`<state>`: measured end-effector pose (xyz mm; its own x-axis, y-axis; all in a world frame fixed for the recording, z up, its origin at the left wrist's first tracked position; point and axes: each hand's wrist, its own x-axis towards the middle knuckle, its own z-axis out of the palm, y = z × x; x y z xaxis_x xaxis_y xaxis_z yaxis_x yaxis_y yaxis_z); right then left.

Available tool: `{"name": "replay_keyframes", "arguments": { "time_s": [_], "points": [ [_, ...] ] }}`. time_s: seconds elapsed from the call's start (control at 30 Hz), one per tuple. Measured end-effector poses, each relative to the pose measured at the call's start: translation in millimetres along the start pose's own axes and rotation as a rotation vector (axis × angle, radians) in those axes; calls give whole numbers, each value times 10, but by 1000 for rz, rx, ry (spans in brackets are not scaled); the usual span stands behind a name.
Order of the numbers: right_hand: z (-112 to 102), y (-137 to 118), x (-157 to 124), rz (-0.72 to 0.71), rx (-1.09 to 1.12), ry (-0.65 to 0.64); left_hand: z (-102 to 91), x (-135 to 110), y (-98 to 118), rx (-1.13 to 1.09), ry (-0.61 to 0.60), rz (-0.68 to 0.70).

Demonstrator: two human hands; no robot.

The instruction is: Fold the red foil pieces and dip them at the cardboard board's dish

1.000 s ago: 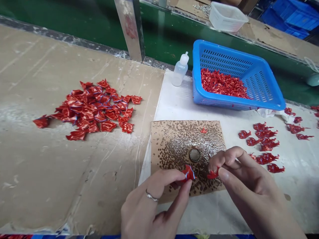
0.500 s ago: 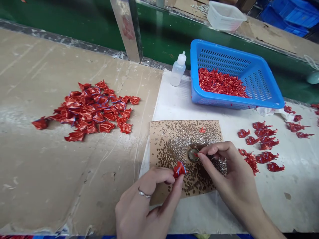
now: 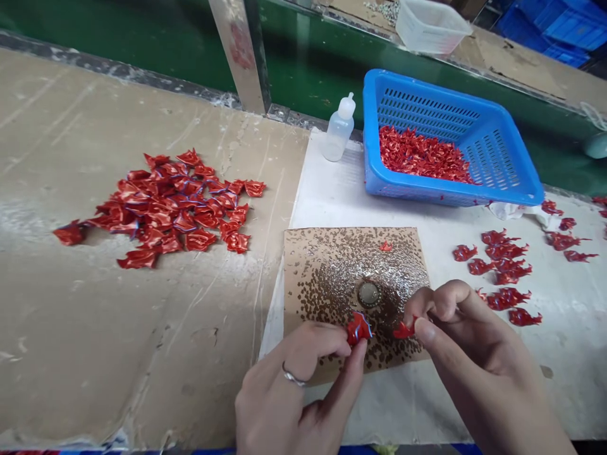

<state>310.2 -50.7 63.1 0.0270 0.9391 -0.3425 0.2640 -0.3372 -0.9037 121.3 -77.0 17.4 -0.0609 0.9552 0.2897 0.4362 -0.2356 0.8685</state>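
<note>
My left hand [image 3: 296,385], a ring on one finger, pinches a folded red foil piece with blue edging [image 3: 358,328] between thumb and forefinger. My right hand [image 3: 467,344] is closed on a smaller red foil piece [image 3: 404,330] held at its fingertips. The two pieces are a few centimetres apart, just above a brown card [image 3: 327,278] spotted with glue drops. A small round glue cap [image 3: 368,294] sits on the card just beyond both hands.
A heap of red folded pieces [image 3: 165,208] lies on the left cardboard. A blue basket [image 3: 497,158] holds more red pieces, with a dropper bottle [image 3: 337,131] beside it. Loose red pieces [image 3: 502,272] lie at right. A white tub [image 3: 429,25] stands behind.
My right hand drew back from the glue cap toward me with its red piece. My left hand shifted right, bringing its piece close to the other.
</note>
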Motion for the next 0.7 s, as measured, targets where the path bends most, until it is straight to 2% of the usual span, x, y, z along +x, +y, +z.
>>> {"name": "replay_keyframes", "arguments": {
  "time_s": [0.27, 0.4, 0.43, 0.57, 0.63, 0.7],
  "points": [
    [110, 1, -80, -59, -84, 92, 2, 1, 47, -8, -18, -4],
    [-17, 126, 56, -207, -253, 356, -9, -7, 18, 18, 15, -4],
    [-59, 164, 99, -222, -306, 388, -5, -8, 9, 28, 25, 2],
    [-149, 256, 187, -247, -406, 372, 15, 3, -37, 50, 40, 34],
    [-114, 232, 150, -284, -361, 414, 14, 16, -61, 43, 51, 63],
    [-30, 165, 74, -285, -287, 396, 6, 30, -75, 27, 44, 102]
  ]
}}
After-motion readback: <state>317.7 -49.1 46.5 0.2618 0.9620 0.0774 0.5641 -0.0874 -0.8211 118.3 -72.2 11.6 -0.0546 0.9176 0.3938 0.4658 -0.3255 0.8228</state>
